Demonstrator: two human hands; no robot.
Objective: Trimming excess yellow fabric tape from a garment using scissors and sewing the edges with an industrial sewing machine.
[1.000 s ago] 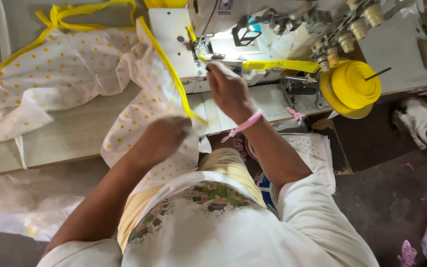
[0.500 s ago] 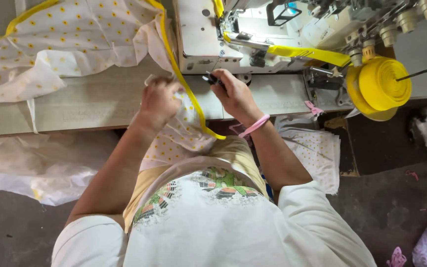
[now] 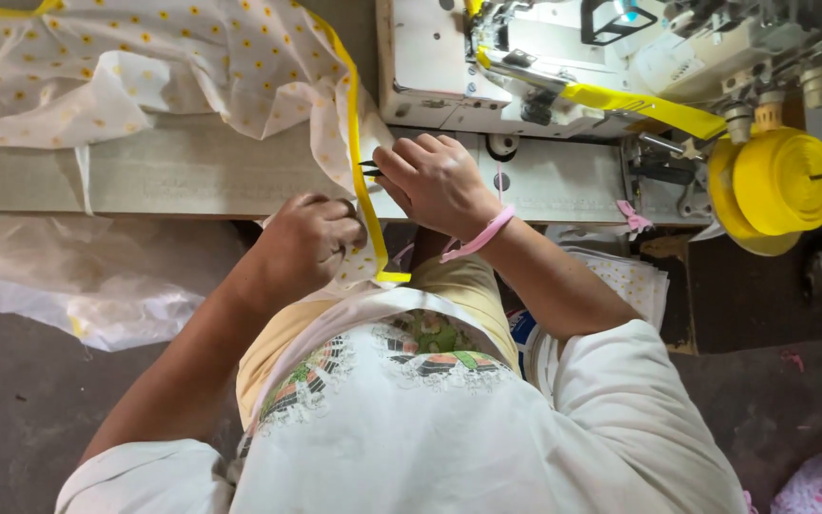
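Sewing machine (image 3: 544,67), white, upper centre-right of frame; yellow tape feeds through it from a yellow tape roll (image 3: 777,186) at right.

Fabric (image 3: 145,67): white, yellow-dotted, with a yellow trim (image 3: 362,200) along its edge. Bulk lies upper left on the table (image 3: 192,171); one edge hangs off the table front at centre, between both hands. Judged light, soft, limp; best gripped at the stiffer bound edge.

Left hand (image 3: 311,243): fingers closed, pinching the fabric by the trim.

Right hand (image 3: 440,181): fingers curled together around small dark snips (image 3: 369,169), tip touching the trim.

Table pale, worn. Floor dark; clear plastic sheet (image 3: 68,286) at left.
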